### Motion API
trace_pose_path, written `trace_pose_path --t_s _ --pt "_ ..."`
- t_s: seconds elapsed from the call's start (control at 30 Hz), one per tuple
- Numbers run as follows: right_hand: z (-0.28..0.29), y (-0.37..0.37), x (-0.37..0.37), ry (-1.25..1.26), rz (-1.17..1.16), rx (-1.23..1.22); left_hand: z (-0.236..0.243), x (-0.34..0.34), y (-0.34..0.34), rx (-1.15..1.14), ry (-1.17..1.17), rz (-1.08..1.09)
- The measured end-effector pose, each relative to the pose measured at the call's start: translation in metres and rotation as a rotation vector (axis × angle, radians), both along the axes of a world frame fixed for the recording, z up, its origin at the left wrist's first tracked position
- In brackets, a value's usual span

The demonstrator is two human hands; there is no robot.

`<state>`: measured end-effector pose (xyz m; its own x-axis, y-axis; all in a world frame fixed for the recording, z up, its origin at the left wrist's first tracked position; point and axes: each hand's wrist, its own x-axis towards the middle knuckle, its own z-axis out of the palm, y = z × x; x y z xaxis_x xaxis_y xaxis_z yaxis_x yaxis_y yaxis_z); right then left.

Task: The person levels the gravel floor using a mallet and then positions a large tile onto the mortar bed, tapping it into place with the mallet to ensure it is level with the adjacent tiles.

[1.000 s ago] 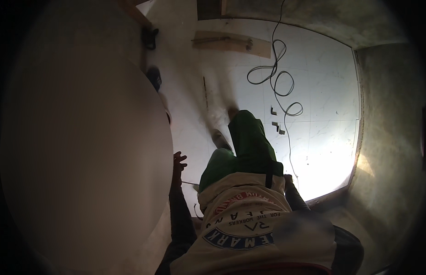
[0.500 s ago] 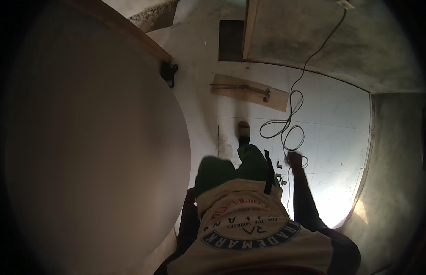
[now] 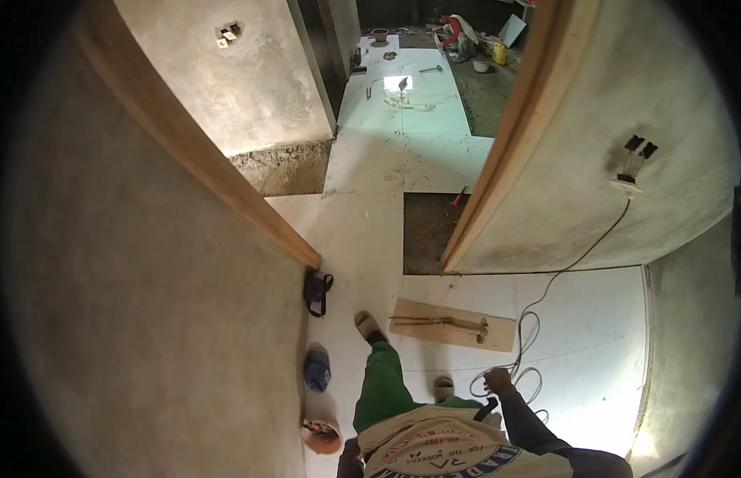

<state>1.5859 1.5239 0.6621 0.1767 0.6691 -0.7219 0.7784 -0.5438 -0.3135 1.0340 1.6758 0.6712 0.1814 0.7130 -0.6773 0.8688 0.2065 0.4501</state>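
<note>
My right hand (image 3: 498, 382) hangs over the white tiled floor with its fingers curled; I make out nothing in it. Behind it lie loops of a grey cable (image 3: 533, 325), which runs up to a wall outlet (image 3: 626, 186). Only part of my left arm (image 3: 350, 460) shows at the lower edge, with its hand hidden. Beyond my feet, a flat brown board (image 3: 414, 309) carries a long-handled tool with a blocky head (image 3: 481, 329), like a hammer. One sandalled foot (image 3: 369, 325) is ahead of the other (image 3: 444, 389).
Along the left wall stand a black strapped bag (image 3: 315, 291), a dark blue bundle (image 3: 317, 371) and a bucket (image 3: 322, 437). A doorway with a wooden frame (image 3: 510, 131) opens ahead, beside an untiled dark patch (image 3: 426, 231). Farther off, a person (image 3: 459, 38) crouches near a pail (image 3: 482, 66).
My view has tilted up, bringing the far room and crouching person into sight. One foot has come forward on the left. My right hand appears nearer the board.
</note>
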Motion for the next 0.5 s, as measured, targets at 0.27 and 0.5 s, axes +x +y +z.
trace_pose_path --t_s 0.27,0.5 --pt "0.004 0.073 -0.079 -0.164 -0.436 -0.223 0.032 -0.061 0.361 0.363 -0.213 0.169" --pt "0.044 0.274 -0.056 -0.247 -0.359 0.144 0.089 0.041 0.575 0.124 -0.572 0.717"
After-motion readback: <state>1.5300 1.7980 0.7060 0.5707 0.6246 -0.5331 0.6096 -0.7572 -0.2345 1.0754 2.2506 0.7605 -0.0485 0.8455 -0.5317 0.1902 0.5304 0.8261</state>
